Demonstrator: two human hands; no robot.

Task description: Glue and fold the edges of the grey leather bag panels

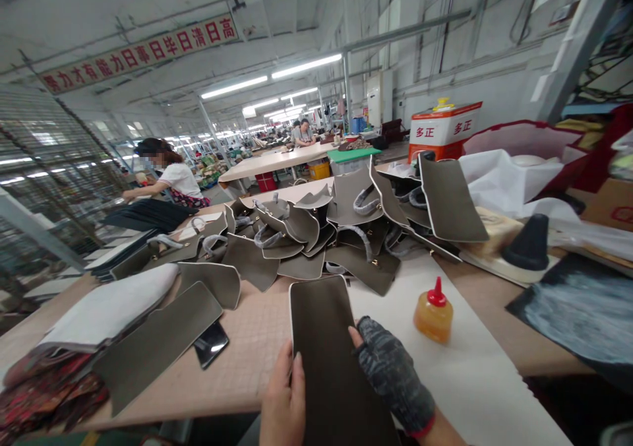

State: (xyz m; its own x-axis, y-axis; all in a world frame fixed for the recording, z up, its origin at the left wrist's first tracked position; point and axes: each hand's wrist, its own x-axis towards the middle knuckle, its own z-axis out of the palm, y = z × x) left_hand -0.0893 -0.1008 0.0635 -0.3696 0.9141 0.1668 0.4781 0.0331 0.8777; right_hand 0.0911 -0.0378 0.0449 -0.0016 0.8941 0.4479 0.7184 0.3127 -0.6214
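A long dark olive-grey panel (324, 340) with a pale edge is held upright, tilted, at the bottom centre. My left hand (284, 396), bare, grips its left edge between thumb and fingers. On the opposite edge, my right hand (390, 370), in a dark grey fingerless glove, has its fingertips closed on the panel. Beyond it lies a heap of similar panels (252, 261), several with wrapped curved handles. A glue bottle (434, 314) with a red nozzle stands to the right of my right hand on white sheeting (459, 373).
A phone (211, 344), a loose panel (158, 340) and folded white cloth (111, 301) lie at left. A dark cone-shaped object (528, 243) and a red-and-white container (442, 129) stand at right. One person (178, 175) works at left, another (303, 134) farther back.
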